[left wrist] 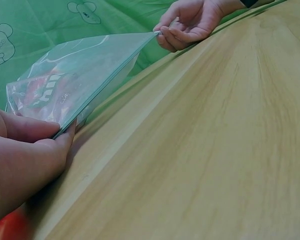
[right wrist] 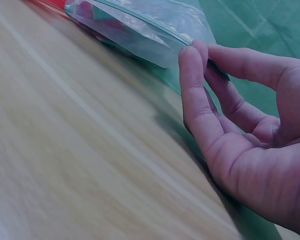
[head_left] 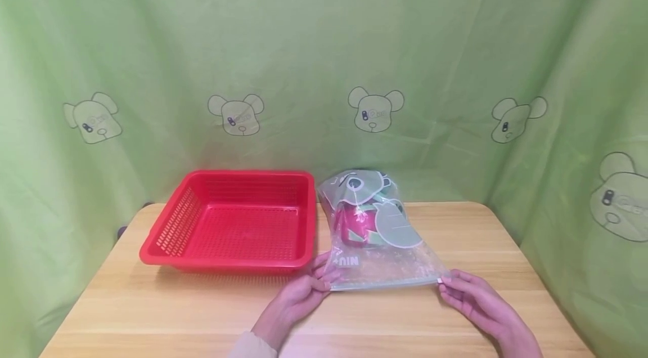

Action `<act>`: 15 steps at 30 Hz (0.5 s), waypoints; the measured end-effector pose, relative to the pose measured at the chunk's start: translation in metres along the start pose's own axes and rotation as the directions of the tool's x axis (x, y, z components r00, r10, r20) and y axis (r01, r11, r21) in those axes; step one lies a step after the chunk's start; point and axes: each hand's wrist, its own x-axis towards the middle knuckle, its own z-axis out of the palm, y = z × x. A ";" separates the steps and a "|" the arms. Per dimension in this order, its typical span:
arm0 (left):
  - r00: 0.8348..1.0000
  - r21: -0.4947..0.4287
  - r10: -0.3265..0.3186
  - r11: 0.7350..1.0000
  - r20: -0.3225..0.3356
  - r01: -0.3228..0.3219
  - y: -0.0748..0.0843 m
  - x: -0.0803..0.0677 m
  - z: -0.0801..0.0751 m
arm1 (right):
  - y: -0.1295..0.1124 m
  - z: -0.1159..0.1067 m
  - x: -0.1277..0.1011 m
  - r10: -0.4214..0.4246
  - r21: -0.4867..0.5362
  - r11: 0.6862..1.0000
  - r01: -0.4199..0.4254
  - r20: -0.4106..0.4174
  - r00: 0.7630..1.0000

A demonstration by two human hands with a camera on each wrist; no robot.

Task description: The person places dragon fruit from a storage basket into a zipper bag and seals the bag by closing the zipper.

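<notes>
A clear plastic zip bag (head_left: 390, 265) with a printed grey-green animal figure lies on the table, its sealing edge toward me. Inside shows a pink and green item (head_left: 354, 226), partly covered by the print. My left hand (head_left: 298, 297) pinches the bag's near left corner between thumb and fingers. At the opposite end of the seal, my right hand (head_left: 478, 300) pinches the near right corner, with a small white zip slider (head_left: 440, 280) at the fingertips. The seal strip (left wrist: 110, 80) runs taut between both hands in the left wrist view.
A red plastic basket (head_left: 309, 223) with perforated sides stands on the left of the wooden table (head_left: 167, 313), close beside the bag. Green curtains (head_left: 304, 37) with printed bear heads hang behind and at both sides of the table.
</notes>
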 end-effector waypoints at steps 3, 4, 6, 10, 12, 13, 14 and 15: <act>1.000 0.002 0.001 1.000 0.004 -0.001 0.000 -0.001 0.000 | -0.001 0.000 -0.002 0.000 -0.008 1.000 0.000 -0.029 1.000; 1.000 0.002 0.001 1.000 0.005 -0.001 0.000 -0.001 0.000 | -0.002 0.001 -0.002 0.001 -0.013 1.000 -0.002 -0.040 0.999; 1.000 -0.001 0.001 1.000 0.005 -0.001 0.001 -0.001 0.000 | -0.003 0.001 -0.004 0.004 -0.018 1.000 -0.005 -0.062 0.998; 1.000 -0.004 -0.003 1.000 -0.002 0.003 0.001 -0.002 0.001 | -0.004 0.003 -0.008 0.004 -0.017 1.000 -0.006 -0.091 0.996; 1.000 -0.003 -0.003 1.000 0.000 0.003 0.001 -0.002 0.001 | -0.003 0.003 -0.010 0.000 -0.007 1.000 0.000 -0.100 0.995; 1.000 -0.002 -0.002 1.000 0.002 0.003 0.001 -0.002 0.001 | -0.003 0.004 -0.010 -0.005 -0.004 1.000 0.004 -0.104 0.995; 1.000 -0.008 -0.003 1.000 0.000 0.003 0.001 -0.002 0.002 | -0.003 0.003 -0.012 -0.010 0.001 1.000 0.010 -0.105 0.994; 1.000 -0.012 -0.003 1.000 0.004 0.004 0.000 -0.002 0.002 | -0.003 0.003 -0.013 -0.013 0.004 1.000 0.014 -0.110 0.994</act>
